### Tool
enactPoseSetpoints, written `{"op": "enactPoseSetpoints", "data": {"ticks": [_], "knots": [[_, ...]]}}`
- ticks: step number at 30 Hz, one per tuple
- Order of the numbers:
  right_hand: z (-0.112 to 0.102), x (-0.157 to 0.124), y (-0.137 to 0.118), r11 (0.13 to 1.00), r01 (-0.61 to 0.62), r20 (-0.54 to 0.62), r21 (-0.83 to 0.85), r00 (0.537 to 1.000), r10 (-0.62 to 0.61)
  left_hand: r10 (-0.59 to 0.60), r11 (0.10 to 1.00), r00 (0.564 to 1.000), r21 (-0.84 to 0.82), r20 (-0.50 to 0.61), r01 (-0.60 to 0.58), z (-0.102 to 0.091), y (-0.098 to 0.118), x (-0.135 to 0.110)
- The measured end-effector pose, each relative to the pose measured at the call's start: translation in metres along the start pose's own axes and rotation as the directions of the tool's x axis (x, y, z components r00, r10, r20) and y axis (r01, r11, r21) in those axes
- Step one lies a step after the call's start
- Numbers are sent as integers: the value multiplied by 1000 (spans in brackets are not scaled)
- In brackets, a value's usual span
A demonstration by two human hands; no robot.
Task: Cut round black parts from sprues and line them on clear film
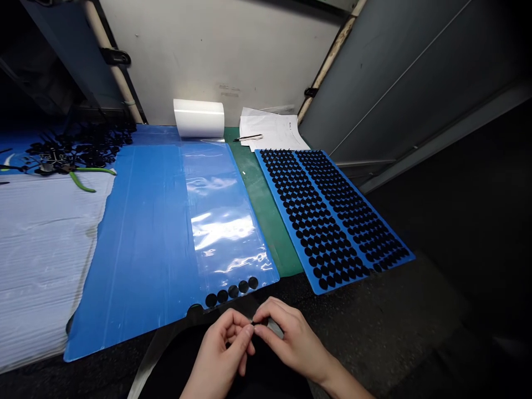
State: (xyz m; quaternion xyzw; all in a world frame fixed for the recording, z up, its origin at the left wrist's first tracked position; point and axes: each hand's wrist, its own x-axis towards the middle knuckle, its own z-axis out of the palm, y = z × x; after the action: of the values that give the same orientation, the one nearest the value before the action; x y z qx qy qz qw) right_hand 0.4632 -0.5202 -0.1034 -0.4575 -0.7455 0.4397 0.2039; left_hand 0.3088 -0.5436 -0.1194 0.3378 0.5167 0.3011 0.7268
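Note:
My left hand point(228, 349) and my right hand point(288, 335) meet fingertip to fingertip in front of the table edge. Between them they pinch a small black piece point(253, 323), mostly covered by the fingers, so its full shape is hidden. Just beyond the hands, a row of several black discs point(233, 291) lies along the near edge of a clear glossy film point(224, 221). That film rests on a blue sheet point(145, 238). To the right, a second blue board point(291, 227) carries many black discs point(332, 271) in two blocks of rows.
A white film roll point(199, 119) stands at the back, beside papers point(274, 130) with a pen point(249, 137). On the left are green-handled pliers point(83, 178), a heap of black plastic parts point(78, 144) and a white ribbed stack point(45, 249). A green mat point(266, 205) shows between the boards.

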Motion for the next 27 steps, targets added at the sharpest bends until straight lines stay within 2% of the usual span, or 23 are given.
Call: {"op": "enactPoseSetpoints", "data": {"ticks": [3, 4, 6, 9, 12, 16, 19, 22, 24, 27], "knots": [[-7, -3, -3, 998, 58, 113, -37, 992, -53, -53, 995, 994, -73, 99, 61, 1, -4, 1], [-8, -4, -3, 997, 67, 119, -25, 991, -63, -60, 991, 988, -112, 143, 76, 1, -5, 2], [-8, -5, -3, 999, 34, 53, 38, 998, -36, -34, 980, 981, -186, 193, 70, 2, -5, 2], [-1, -7, 1, 982, -79, -75, 172, 993, 93, 42, 983, 995, -181, 93, -25, 4, -1, 0], [5, -7, 3, 970, -118, -87, 210, 987, 139, 29, 996, 1000, -90, 5, -29, 5, 5, -1], [3, -9, 3, 990, -55, -60, 127, 996, 63, -35, 995, 999, -91, 26, 37, 6, 5, 2], [-4, -12, 3, 999, 27, 3, 32, 1000, -27, -78, 987, 994, -134, 76, 88, 6, -2, 6], [-10, -8, 10, 992, 114, 37, -60, 993, -112, -81, 962, 989, -252, 124, 110, 6, -10, 8], [-15, 0, 17, 988, 115, -40, -102, 992, -119, -75, 925, 990, -363, 119, 114, 5, -13, 7], [-20, 18, 27, 984, 72, -244, -164, 963, -112, -108, 889, 982, -428, 155, 165, 2, -13, 4]]}}
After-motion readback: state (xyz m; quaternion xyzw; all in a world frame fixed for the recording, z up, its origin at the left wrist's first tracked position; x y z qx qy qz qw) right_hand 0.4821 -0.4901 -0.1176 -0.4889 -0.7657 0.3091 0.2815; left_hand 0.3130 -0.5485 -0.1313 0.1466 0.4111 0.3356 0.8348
